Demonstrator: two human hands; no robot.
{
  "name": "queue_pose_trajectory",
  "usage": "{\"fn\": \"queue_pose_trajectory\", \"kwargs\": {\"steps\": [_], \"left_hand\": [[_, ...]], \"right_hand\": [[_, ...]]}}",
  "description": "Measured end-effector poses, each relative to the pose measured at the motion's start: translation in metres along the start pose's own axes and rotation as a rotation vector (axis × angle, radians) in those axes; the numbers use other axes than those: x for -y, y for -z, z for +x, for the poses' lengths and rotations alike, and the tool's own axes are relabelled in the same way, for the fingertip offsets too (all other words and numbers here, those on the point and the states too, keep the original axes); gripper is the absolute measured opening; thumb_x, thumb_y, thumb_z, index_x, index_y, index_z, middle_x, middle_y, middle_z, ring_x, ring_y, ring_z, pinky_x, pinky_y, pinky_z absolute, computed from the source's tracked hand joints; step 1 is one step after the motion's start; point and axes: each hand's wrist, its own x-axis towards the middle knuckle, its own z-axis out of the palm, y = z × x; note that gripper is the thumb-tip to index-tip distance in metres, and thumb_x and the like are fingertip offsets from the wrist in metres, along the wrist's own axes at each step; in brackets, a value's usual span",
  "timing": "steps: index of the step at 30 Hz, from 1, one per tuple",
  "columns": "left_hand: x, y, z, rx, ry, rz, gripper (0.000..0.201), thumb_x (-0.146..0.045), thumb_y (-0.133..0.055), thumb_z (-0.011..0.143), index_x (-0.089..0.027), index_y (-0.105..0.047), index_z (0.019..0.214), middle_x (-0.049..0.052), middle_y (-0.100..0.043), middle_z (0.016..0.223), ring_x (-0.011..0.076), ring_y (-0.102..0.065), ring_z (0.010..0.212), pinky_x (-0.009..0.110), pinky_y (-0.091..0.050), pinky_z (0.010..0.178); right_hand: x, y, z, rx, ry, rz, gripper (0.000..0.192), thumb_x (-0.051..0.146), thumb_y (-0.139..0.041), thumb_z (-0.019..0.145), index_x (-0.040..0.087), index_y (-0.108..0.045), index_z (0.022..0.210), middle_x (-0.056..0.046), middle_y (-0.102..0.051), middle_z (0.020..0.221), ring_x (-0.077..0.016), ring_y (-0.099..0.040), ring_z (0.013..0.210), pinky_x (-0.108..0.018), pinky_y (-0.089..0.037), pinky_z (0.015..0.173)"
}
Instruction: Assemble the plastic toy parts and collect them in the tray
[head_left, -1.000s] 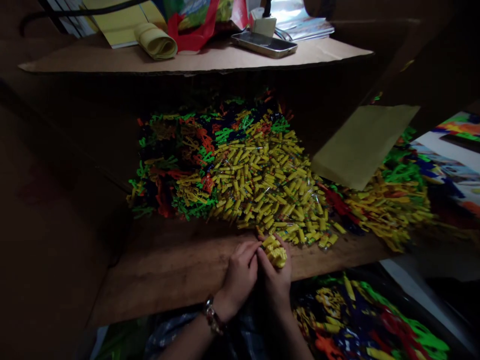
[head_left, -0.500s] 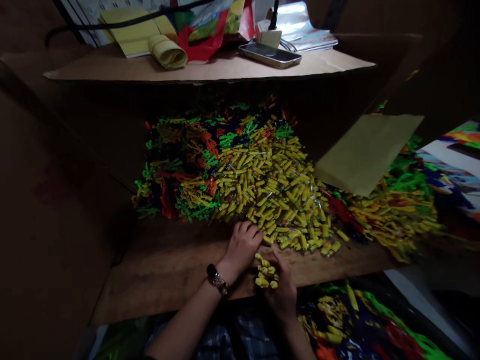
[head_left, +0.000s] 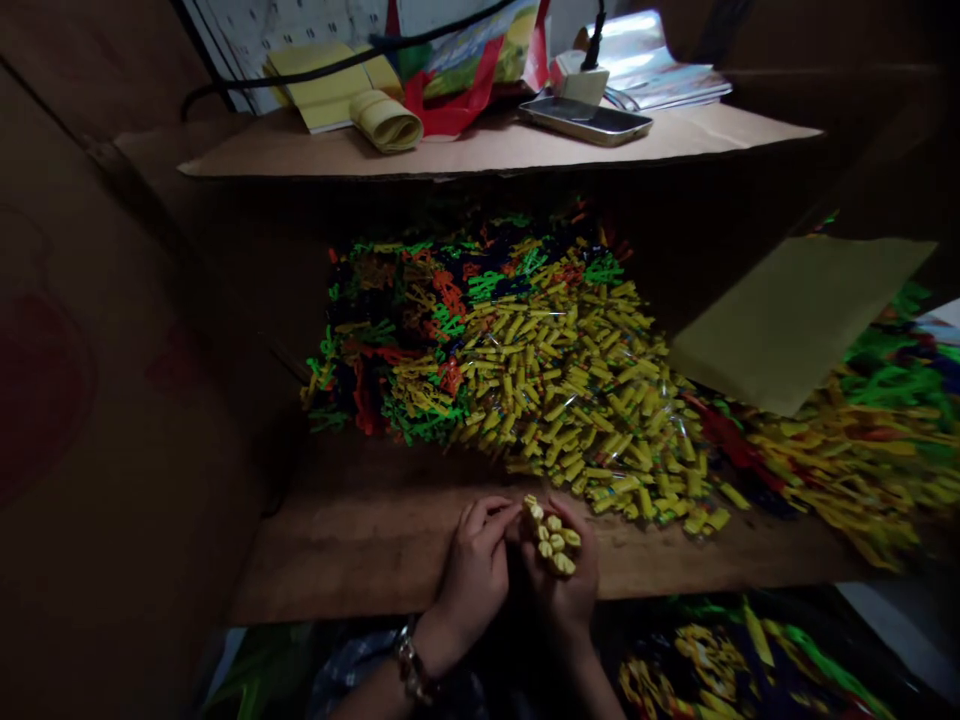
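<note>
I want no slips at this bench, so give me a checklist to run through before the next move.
1. Bundle of yellow pieces held: ok, in the right hand.
2. Left hand gripping a piece: cannot tell; its fingertips are close beside the bundle, partly hidden.
3. Number of pieces in the bundle: cannot tell, they overlap.
4. Yellow pile near the hands: ok, just beyond them on the wooden board.
5. Yellow pile separate from the mixed-colour pieces: not ok, they meet along its left side.
6. Phone away from the hands: ok, on the cardboard shelf.
</note>
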Motion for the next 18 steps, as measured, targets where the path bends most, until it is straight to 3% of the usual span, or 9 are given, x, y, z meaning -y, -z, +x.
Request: {"fn": "queue_pose_trajectory", "kwargs": {"steps": [3, 7, 11, 15, 18], "left_hand": [[0.002, 0.008, -0.001, 0.027, 0.054, -0.093, 0.042, -0.001, -0.039, 0.082, -0.018, -0.062, 0.112, 0.008, -0.063, 0.111, 0.0172, -0.058, 0.106, 0.035, -0.047, 0.097], [0.003, 0.005, -0.004, 0.085, 0.093, -0.138, 0.043, -0.003, -0.039, 0.083, -0.017, -0.06, 0.117, 0.009, -0.061, 0.118, 0.0165, -0.057, 0.11, 0.034, -0.044, 0.101], [0.005, 0.004, -0.005, 0.065, 0.088, -0.108, 0.045, -0.002, -0.038, 0.083, -0.017, -0.057, 0.121, 0.009, -0.061, 0.12, 0.0168, -0.057, 0.11, 0.035, -0.045, 0.1], [0.006, 0.01, -0.005, 0.067, 0.073, -0.092, 0.048, -0.001, -0.037, 0.08, -0.019, -0.058, 0.12, 0.007, -0.062, 0.118, 0.0162, -0.058, 0.109, 0.033, -0.046, 0.099], [0.008, 0.017, -0.004, 0.064, 0.066, -0.091, 0.05, 0.001, -0.037, 0.079, -0.02, -0.059, 0.118, 0.006, -0.064, 0.116, 0.0158, -0.058, 0.109, 0.033, -0.046, 0.099]], "right_hand": [[-0.009, 0.0, -0.005, 0.058, 0.061, -0.038, 0.05, 0.028, -0.067, 0.07, 0.021, -0.052, 0.117, -0.008, -0.063, 0.101, -0.0233, -0.062, 0.091, -0.039, -0.052, 0.078], [-0.007, -0.001, -0.006, 0.139, -0.07, -0.118, 0.068, 0.026, -0.067, 0.07, 0.021, -0.039, 0.132, -0.01, -0.06, 0.11, -0.0231, -0.063, 0.095, -0.038, -0.053, 0.08], [-0.003, 0.0, -0.003, 0.206, -0.123, -0.164, 0.088, 0.027, -0.067, 0.069, 0.018, -0.021, 0.144, -0.01, -0.063, 0.104, -0.023, -0.065, 0.088, -0.037, -0.055, 0.077], [-0.004, 0.006, -0.002, 0.307, -0.059, -0.284, 0.093, 0.023, -0.062, 0.069, 0.02, -0.012, 0.147, -0.008, -0.066, 0.101, -0.0219, -0.067, 0.079, -0.034, -0.056, 0.067], [-0.005, 0.011, 0.0, 0.408, 0.054, -0.338, 0.091, 0.019, -0.058, 0.067, 0.023, -0.014, 0.147, -0.008, -0.063, 0.111, -0.0229, -0.066, 0.09, -0.034, -0.056, 0.073]]}}
